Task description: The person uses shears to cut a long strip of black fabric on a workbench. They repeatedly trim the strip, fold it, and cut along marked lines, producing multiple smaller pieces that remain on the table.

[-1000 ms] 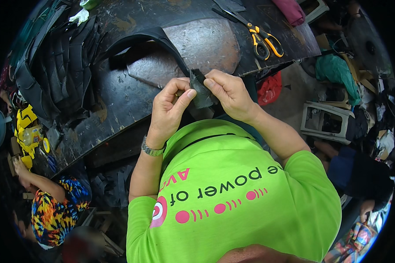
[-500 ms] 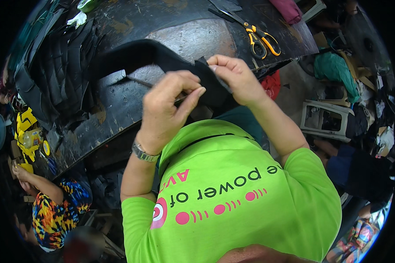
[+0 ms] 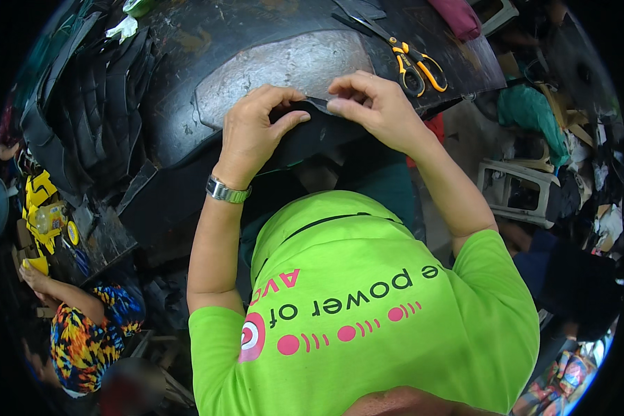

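Note:
A long black strip of flexible sheet material [image 3: 319, 132] hangs over the near edge of the table and stretches away to the left. Curled fingers of my left hand [image 3: 253, 132] grip its upper edge. Close by on the right, my right hand [image 3: 374, 111] pinches the same edge between thumb and fingers. A thin fold of the strip shows in the gap between both hands. Just beyond them, a worn grey-brown slab [image 3: 284, 66] lies on the dark table [image 3: 180, 41].
Scissors with orange-and-black handles [image 3: 416, 66] rest on the table at the right. A pile of black pieces [image 3: 90, 104] covers its left side. Grey plastic stools [image 3: 516, 191] stand at the right. Another person in a multicoloured shirt [image 3: 83, 340] works at the lower left.
The black strip has come down from its raised loop over the slab to the near table edge. My left hand has turned, and both hands now sit side by side along one edge.

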Motion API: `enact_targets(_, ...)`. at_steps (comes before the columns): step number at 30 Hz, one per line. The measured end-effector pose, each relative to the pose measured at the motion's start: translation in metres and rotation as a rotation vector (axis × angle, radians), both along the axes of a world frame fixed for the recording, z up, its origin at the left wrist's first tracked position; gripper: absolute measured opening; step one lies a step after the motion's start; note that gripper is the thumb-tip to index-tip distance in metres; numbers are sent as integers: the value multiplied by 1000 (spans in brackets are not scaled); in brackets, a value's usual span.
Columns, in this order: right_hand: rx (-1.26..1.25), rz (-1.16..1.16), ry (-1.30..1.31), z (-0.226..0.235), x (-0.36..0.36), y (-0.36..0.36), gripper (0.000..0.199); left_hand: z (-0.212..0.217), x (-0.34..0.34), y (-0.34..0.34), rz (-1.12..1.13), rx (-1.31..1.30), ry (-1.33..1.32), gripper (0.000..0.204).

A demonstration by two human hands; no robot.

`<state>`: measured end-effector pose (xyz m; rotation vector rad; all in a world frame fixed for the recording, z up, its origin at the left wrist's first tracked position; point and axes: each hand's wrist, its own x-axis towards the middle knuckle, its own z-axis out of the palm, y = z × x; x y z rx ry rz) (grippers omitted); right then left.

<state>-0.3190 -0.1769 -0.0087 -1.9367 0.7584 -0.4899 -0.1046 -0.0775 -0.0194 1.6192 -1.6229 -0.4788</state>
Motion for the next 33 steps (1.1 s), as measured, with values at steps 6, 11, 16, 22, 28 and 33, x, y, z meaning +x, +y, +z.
enact_targets(6,-317,132,-1,3,-11,5,38,2,-1,2,15,9,-105,19)
enact_targets(11,-478,138,-40,-8,-16,5,28,-5,-4,1,-44,-197,-205,16)
enact_targets(16,-623,138,-24,-16,-12,7,26,-5,-4,2,-52,-167,-204,19)
enact_targets(22,-541,153,-28,-10,-16,2,24,-6,-3,3,-49,-168,-214,18)
enact_targets(28,-879,-268,245,-3,-55,-43,32,-6,-2,0,-64,-179,-250,17)
enact_targets(33,-670,-349,590,-8,-76,-55,39,2,-3,2,-102,-47,-320,21)
